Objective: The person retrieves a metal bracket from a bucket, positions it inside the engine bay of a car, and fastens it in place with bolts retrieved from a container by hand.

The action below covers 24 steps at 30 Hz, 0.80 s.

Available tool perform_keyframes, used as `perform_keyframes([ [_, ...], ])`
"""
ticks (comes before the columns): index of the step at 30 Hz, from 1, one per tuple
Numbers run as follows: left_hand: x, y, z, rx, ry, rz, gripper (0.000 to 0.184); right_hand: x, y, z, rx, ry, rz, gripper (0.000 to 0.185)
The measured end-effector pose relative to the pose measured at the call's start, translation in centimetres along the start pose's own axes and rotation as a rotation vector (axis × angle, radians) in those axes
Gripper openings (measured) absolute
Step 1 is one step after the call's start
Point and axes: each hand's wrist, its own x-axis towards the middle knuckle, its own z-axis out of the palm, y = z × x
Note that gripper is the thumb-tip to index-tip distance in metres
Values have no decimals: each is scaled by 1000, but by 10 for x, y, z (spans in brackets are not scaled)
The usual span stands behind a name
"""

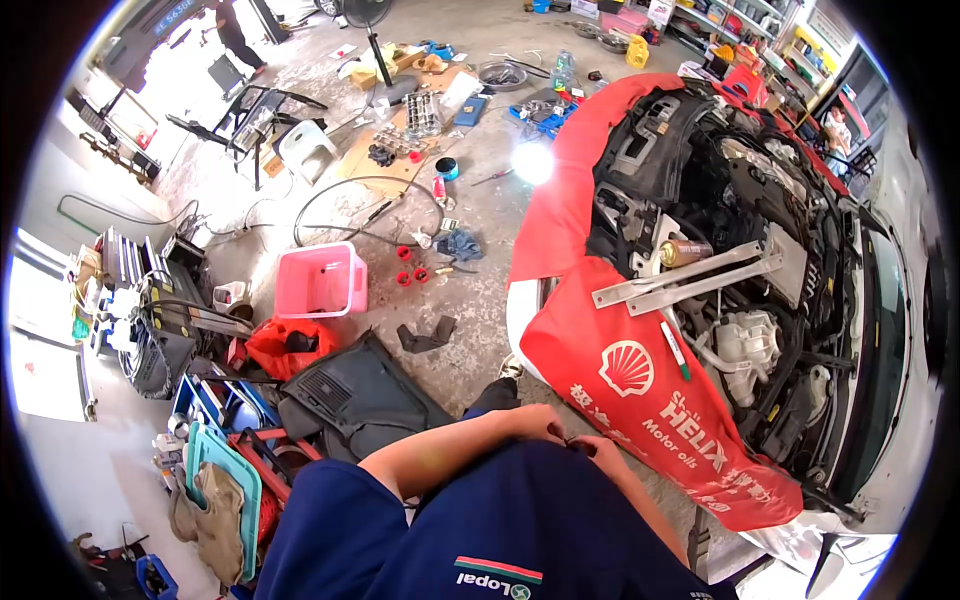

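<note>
My left hand (pixel 543 423) and my right hand (pixel 598 452) are close together in front of my dark blue shirt (pixel 490 520). The fingers of both are curled inward, and a small dark bit shows between them, too small to name. Just beyond my hands hangs a red Shell Helix fender cover (pixel 625 370), draped over the front of a car. Past it lies the open engine bay (pixel 740 200). Two pale metal bars (pixel 690 280) rest across the bay beside a spray can (pixel 685 252). A marker pen (pixel 675 350) lies on the cover.
To my left are a black plastic panel (pixel 355 385), a pink bin (pixel 322 280) and a red bag (pixel 290 345). Hoses, red caps (pixel 404 253) and engine parts (pixel 423 115) litter the floor. A bright lamp (pixel 532 163) shines by the cover. Another person (pixel 232 35) stands far back.
</note>
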Motion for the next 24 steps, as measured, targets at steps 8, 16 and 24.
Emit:
perform_keyframes([
  [8, 4, -13, -7, 101, -59, 23, 34, -17, -10, 9, 89, 86, 113, 24],
  [16, -30, -55, -51, -136, 443, -140, 26, 18, -36, 24, -100, 274, 215, 23],
  [24, -78, -293, -140, -404, 929, -576, 36, 158, -56, 46, -400, 226, 187, 27],
])
